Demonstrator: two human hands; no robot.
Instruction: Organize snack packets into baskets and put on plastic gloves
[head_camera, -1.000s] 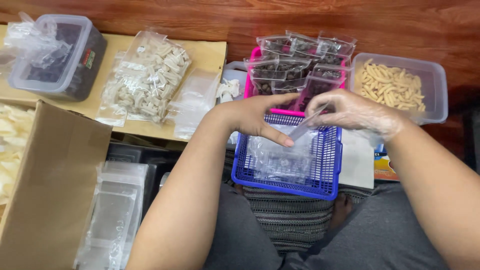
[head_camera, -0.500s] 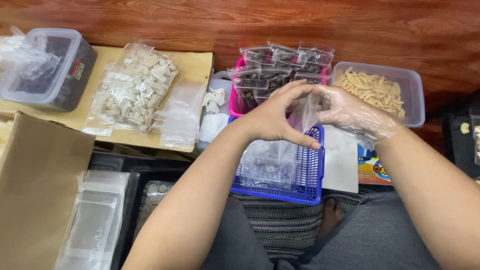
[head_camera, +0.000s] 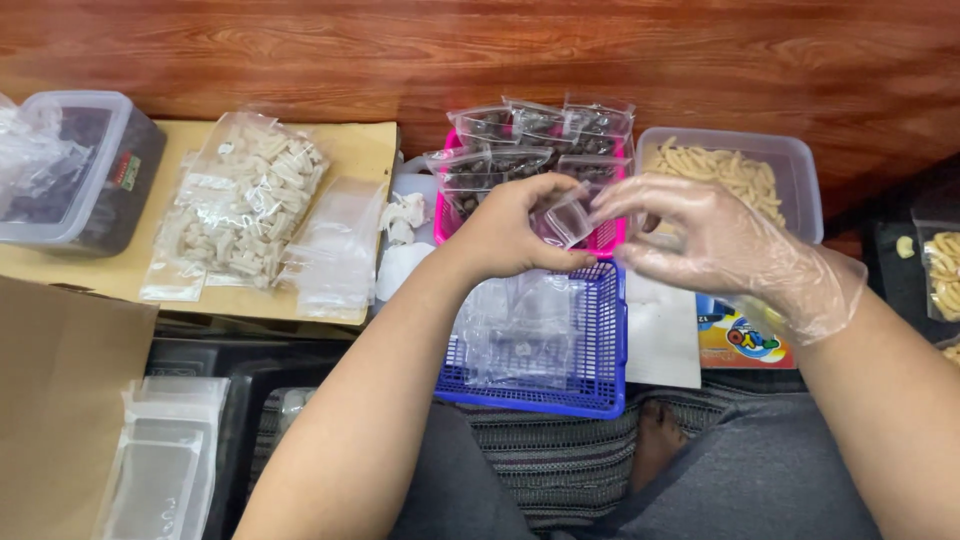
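- My left hand (head_camera: 510, 235) and right hand (head_camera: 715, 245) are both pinched onto one small clear zip bag (head_camera: 568, 218), held up in the air right over the far edge of the blue basket (head_camera: 600, 340). Left is bare, right has a thin crinkly plastic glove on it, which I'd guess is the hand for touching food.
- The bag is empty as far as I can see, thin glossy film, held at its top so the mouth can be pulled apart.
- The blue basket sits on my lap, a plastic mesh box with a loose heap of the same clear bags in it, so they're right under my hands.
- Just past it there's a pink basket (head_camera: 440, 225) stuffed with filled bags, dark bits inside, standing upright in rows.
- To the right of that is a clear tub (head_camera: 810, 190) of pale, finger-shaped snacks, close to the gloved hand.
- On the left there's a cardboard sheet (head_camera: 365, 150) with a big bag of pale chunky pieces (head_camera: 245, 200), flat and out of the way.
- A lidded clear box (head_camera: 130, 165) sits at the far left edge.
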